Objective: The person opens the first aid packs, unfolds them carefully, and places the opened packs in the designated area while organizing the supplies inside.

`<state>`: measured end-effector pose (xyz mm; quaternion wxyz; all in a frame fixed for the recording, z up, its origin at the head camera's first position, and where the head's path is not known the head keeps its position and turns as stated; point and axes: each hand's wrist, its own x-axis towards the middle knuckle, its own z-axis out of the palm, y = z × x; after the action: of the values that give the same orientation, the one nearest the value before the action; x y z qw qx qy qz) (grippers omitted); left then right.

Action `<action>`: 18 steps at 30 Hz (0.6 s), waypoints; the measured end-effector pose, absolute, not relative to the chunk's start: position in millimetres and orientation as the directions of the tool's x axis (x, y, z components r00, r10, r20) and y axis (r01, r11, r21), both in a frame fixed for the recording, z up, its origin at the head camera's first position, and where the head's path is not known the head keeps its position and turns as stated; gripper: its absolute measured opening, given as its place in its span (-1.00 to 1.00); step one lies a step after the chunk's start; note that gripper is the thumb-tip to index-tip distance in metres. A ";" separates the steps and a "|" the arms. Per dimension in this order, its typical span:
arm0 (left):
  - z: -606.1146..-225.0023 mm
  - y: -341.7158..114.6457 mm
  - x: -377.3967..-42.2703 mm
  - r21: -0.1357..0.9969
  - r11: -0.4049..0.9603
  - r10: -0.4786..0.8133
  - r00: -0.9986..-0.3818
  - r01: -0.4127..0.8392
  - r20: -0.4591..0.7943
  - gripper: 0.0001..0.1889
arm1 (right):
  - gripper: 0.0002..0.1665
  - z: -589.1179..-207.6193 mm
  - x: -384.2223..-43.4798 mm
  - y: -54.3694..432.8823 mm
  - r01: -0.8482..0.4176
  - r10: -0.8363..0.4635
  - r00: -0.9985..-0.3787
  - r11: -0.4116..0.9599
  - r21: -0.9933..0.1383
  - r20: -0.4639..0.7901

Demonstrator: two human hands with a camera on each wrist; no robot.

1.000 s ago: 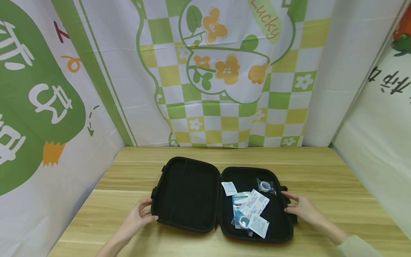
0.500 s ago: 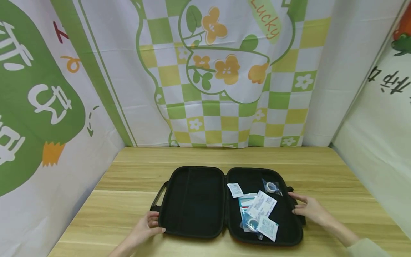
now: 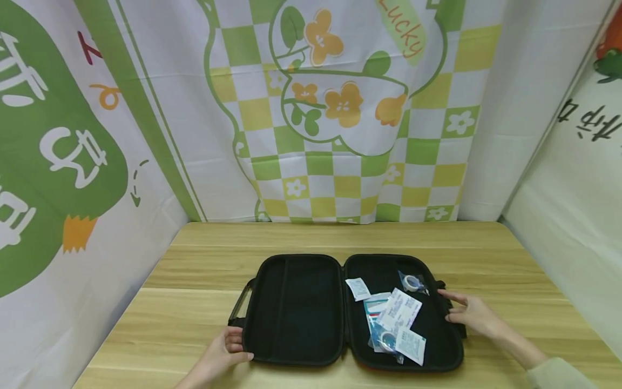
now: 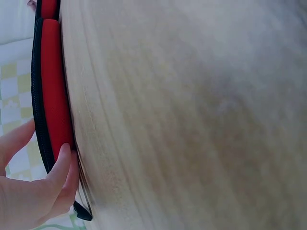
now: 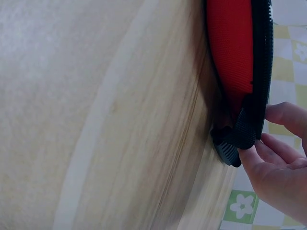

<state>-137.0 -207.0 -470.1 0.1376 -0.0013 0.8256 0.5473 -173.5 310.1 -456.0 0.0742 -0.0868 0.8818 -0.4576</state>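
A zip-up first-aid case (image 3: 311, 313), red outside and black inside, lies spread open on the table. Its left half is bare inside. In the right half lie a rolled tape in a clear bag (image 3: 412, 283), a small white sachet (image 3: 358, 289), a white printed packet (image 3: 400, 309), another sachet (image 3: 411, 346) and a second bagged roll (image 3: 387, 341). My left hand (image 3: 224, 351) grips the case's near left corner, fingers against the red side (image 4: 55, 91). My right hand (image 3: 473, 314) pinches the right edge by the black strap (image 5: 246, 122).
The wooden table (image 3: 214, 243) extends behind and on both sides of the case. A carry handle (image 3: 240, 302) sticks out from the case's left side. Printed curtains (image 3: 340, 162) hang along the table's back and sides.
The case has shifted right and slightly toward me, both hands moving with it. Its left half has come down and squared up with the right, and the left handle now shows fully.
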 end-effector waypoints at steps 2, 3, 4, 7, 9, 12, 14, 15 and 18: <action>-469.9 -207.0 -136.5 0.900 0.408 0.147 -0.962 -0.152 -0.229 -0.36 | -0.31 -455.6 -173.4 310.0 -0.087 -0.223 -0.973 0.566 -0.820 -0.051; -469.5 -207.0 -136.4 0.898 0.413 0.146 -0.962 -0.154 -0.232 -0.36 | -0.31 -455.6 -173.3 309.7 -0.083 -0.217 -0.975 0.569 -0.818 -0.053; -469.0 -207.0 -136.3 0.895 0.418 0.146 -0.961 -0.154 -0.234 -0.37 | -0.31 -455.2 -172.9 309.2 -0.077 -0.212 -0.976 0.567 -0.820 -0.055; -466.6 -206.4 -136.3 0.890 0.430 0.129 -0.965 -0.154 -0.230 -0.41 | -0.31 -454.5 -172.4 308.4 -0.077 -0.211 -0.976 0.570 -0.818 -0.055; -464.8 -206.1 -137.1 0.889 0.435 0.113 -0.971 -0.144 -0.213 -0.44 | -0.31 -454.2 -172.2 307.7 -0.064 -0.205 -0.977 0.566 -0.822 -0.065; -461.3 -205.3 -139.3 0.883 0.450 0.060 -0.983 -0.130 -0.176 -0.50 | -0.31 -454.1 -172.2 307.2 -0.047 -0.197 -0.977 0.562 -0.826 -0.079; -457.8 -203.6 -141.6 0.879 0.460 0.008 -0.989 -0.125 -0.145 -0.55 | -0.31 -454.3 -172.3 307.2 -0.038 -0.195 -0.977 0.553 -0.832 -0.085; -455.6 -202.4 -143.0 0.875 0.468 -0.017 -0.992 -0.120 -0.127 -0.57 | -0.31 -454.5 -172.2 307.4 -0.036 -0.196 -0.977 0.551 -0.834 -0.088; -448.9 -196.5 -148.1 0.867 0.493 -0.061 -0.997 -0.072 -0.048 -0.65 | -0.30 -455.5 -171.7 308.1 -0.032 -0.199 -0.976 0.541 -0.841 -0.090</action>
<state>-148.1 -196.5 -448.9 0.0054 -0.0386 0.8640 0.5020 -171.7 308.1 -455.5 0.0878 -0.0663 0.8733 -0.4746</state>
